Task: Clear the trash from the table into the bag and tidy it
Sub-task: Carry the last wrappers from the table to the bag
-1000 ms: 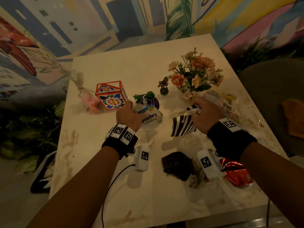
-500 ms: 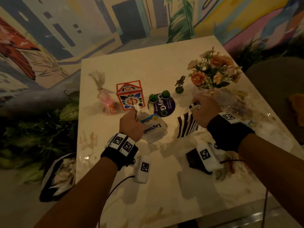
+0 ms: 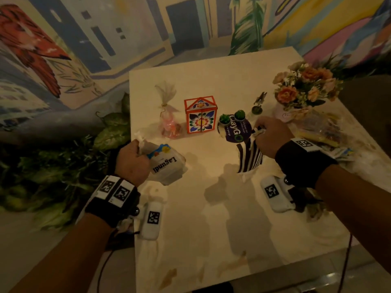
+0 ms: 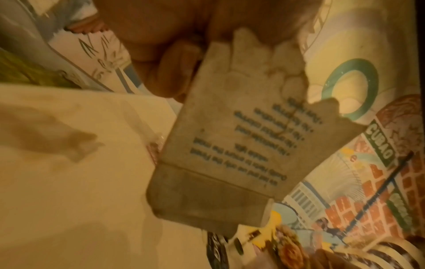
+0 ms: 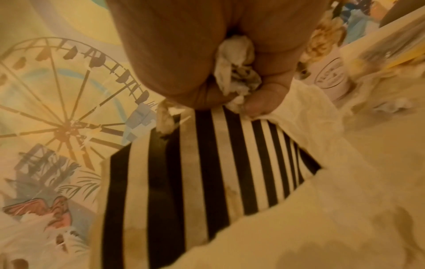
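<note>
A crumpled white "Lagundi" paper packet point(image 3: 167, 166) held above the surface's left edge; a black-and-white striped paper bag point(image 3: 249, 157) stands upright, well apart to its right.

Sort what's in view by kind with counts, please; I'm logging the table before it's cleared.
Bags in the grip of a hand: 2 (white paper bag, striped bag)
Small cactus pots: 2
Flower bouquet: 1
Patterned box: 1
Pink favour pouch: 1
Total: 7

Bare cream tabletop point(image 3: 215, 208) lies open between the forearms; farther back, an orange floral-patterned box point(image 3: 200, 117), two small potted cacti point(image 3: 231, 118) and a peach flower bouquet point(image 3: 304, 85) crowd the way.
</note>
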Demonstrator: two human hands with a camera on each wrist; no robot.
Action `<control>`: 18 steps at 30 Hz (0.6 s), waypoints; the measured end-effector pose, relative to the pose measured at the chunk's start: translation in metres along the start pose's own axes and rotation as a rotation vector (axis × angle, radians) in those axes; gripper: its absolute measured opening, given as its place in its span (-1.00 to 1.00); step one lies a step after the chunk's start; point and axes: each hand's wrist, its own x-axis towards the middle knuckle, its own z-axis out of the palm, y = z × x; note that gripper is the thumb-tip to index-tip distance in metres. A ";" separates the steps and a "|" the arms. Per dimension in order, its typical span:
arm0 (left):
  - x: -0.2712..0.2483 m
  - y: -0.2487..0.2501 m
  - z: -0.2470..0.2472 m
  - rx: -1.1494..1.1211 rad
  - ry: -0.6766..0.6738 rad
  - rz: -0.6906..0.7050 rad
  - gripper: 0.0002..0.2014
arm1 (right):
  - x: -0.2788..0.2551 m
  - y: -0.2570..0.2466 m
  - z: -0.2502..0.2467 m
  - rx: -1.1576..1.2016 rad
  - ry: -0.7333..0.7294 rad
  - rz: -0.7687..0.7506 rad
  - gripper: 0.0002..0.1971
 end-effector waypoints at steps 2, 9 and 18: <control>-0.005 -0.008 -0.018 0.052 0.080 -0.032 -0.77 | 0.001 -0.012 0.002 -0.010 -0.018 -0.034 -0.77; -0.029 -0.047 -0.078 0.278 0.253 -0.132 -0.77 | -0.002 -0.073 0.018 -0.005 -0.081 -0.164 -0.85; -0.042 -0.127 -0.151 0.303 0.288 -0.317 -0.64 | -0.020 -0.172 0.082 -0.012 -0.150 -0.405 -0.83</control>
